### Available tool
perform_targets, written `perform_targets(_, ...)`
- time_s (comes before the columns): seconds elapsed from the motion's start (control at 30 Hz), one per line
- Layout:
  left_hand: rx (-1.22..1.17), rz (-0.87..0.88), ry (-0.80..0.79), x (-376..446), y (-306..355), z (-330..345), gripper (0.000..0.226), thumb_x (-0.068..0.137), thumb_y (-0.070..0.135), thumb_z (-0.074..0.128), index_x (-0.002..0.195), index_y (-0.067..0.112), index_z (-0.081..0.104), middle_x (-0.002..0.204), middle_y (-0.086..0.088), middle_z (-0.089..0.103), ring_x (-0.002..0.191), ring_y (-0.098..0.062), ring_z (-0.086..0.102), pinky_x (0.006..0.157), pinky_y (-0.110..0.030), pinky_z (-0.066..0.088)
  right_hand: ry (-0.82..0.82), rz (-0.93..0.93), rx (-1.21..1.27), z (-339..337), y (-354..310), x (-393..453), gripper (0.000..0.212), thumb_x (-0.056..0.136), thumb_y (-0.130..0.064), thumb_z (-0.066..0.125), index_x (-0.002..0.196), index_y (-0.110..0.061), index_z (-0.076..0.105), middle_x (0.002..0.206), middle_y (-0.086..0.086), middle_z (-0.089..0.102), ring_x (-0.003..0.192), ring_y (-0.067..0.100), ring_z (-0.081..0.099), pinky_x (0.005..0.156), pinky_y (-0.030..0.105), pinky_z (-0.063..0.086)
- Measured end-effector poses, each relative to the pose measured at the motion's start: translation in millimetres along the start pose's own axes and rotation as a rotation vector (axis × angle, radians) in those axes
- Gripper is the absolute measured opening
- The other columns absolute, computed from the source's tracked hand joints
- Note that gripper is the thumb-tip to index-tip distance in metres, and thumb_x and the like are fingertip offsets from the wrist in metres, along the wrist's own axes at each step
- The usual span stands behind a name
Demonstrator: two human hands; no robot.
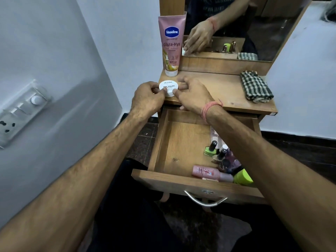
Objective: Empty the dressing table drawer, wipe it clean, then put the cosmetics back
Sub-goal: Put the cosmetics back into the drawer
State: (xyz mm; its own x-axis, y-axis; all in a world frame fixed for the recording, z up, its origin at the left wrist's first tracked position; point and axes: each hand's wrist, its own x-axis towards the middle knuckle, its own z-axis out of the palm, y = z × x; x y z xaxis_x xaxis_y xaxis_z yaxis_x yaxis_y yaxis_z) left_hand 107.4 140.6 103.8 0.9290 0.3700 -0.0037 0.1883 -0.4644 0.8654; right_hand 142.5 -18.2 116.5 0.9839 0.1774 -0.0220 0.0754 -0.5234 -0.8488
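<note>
A round white nail polish remover jar (168, 86) rests on the left end of the wooden dressing table top (221, 90). My left hand (147, 98) and my right hand (192, 93) both grip it with their fingertips, one on each side. Behind the jar a pink Vaseline tube (171, 44) stands upright. The drawer (181, 142) is pulled out below. Its left part is bare wood; several nail polish bottles (221, 153), a pink bottle (209, 172) and a green-capped item (242, 177) lie at its right front, partly hidden by my right forearm.
A folded checked cloth (255, 87) lies at the right end of the table top. A mirror (227, 28) rises behind the table. A wall with a switch and socket panel (21, 113) is close on the left. The drawer's metal handle (205, 199) faces me.
</note>
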Motion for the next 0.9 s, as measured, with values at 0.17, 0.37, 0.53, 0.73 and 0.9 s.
perform_targets(0.17,-0.135,0.024,-0.063,-37,-12,-3,0.026,0.103,0.034,0.078,0.128,0.027,0.076,0.107,0.004,0.078,0.090,-0.022,0.081,0.082,-0.052,0.070,0.077,0.062,0.311,-7,16,-32,0.035,0.097,-0.023,0.081,0.129,-0.016,0.068,0.107,0.000,0.076,0.099,0.017,0.080,0.079,0.036,0.068)
perform_targets(0.37,0.146,0.145,-0.241,-97,-38,-20,0.014,0.104,0.030,0.071,0.109,0.039,0.080,0.100,0.016,0.079,0.090,-0.006,0.073,0.085,-0.036,0.062,-0.097,0.124,0.238,-21,42,-104,0.024,0.091,-0.008,0.084,0.112,-0.013,0.073,0.109,0.002,0.076,0.094,0.017,0.080,0.069,0.030,0.067)
perform_targets(0.53,0.743,0.352,-0.251,-125,-53,-28,0.041,0.101,0.022,0.057,0.114,0.048,0.086,0.147,0.010,0.056,0.121,-0.021,0.040,0.107,-0.045,0.046,-0.252,0.135,0.026,2,65,-120,0.026,0.086,-0.004,0.088,0.102,-0.019,0.075,0.106,-0.001,0.077,0.097,0.020,0.078,0.079,0.045,0.069)
perform_targets(0.73,0.929,0.320,-0.361,-133,-50,-32,0.063,0.086,0.043,0.033,0.124,0.054,0.081,0.184,0.001,0.017,0.169,-0.034,0.001,0.133,-0.065,0.010,-0.323,0.117,-0.130,24,78,-122,0.026,0.084,-0.008,0.092,0.096,-0.026,0.076,0.098,-0.008,0.076,0.093,0.011,0.074,0.091,0.041,0.065)
perform_targets(0.9,1.026,0.269,-0.435,-130,-49,-27,0.057,0.097,0.047,0.033,0.121,0.036,0.084,0.187,-0.002,0.007,0.171,-0.031,-0.012,0.134,-0.068,0.001,-0.361,0.125,-0.140,32,81,-122,0.022,0.082,-0.009,0.093,0.093,-0.021,0.079,0.095,-0.004,0.079,0.090,0.015,0.078,0.088,0.043,0.067)
